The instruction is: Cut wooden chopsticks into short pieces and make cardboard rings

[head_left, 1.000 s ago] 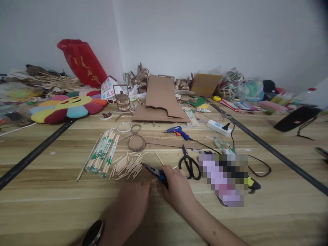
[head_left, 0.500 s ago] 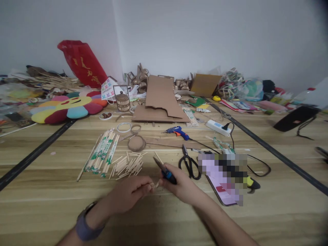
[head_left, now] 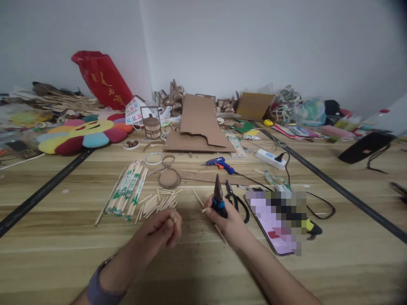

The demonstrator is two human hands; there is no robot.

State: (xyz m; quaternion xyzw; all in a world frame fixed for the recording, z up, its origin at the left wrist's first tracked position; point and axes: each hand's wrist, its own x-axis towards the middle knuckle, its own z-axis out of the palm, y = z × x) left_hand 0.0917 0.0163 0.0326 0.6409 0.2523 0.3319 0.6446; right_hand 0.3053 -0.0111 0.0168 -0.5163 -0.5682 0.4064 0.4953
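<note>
My left hand (head_left: 155, 237) is closed, fingers curled, with the pale end of a short stick piece (head_left: 174, 219) showing between thumb and forefinger. To its right, my right hand (head_left: 230, 222) grips blue-and-black pliers (head_left: 218, 197), jaws pointing up and away. A short stick (head_left: 204, 210) is also pinched at the right thumb. A thin stick (head_left: 197, 196) runs beyond this hand, and another length (head_left: 221, 234) shows below it; I cannot tell whether they are one stick. Just ahead of my left hand lies a pile of short cut sticks (head_left: 159, 203).
Wrapped chopsticks (head_left: 127, 188) lie left of the pile, and a round corrugated cardboard piece (head_left: 169, 178) behind it. Black scissors (head_left: 237, 203) and a phone (head_left: 276, 233) are close on the right. Farther back are a blue glue gun (head_left: 219, 163), cardboard (head_left: 199, 118) and a power strip (head_left: 270, 158).
My hands, close together before, have moved apart: the left back to the left, the right slightly right and away. The pliers have turned from pointing left to pointing up.
</note>
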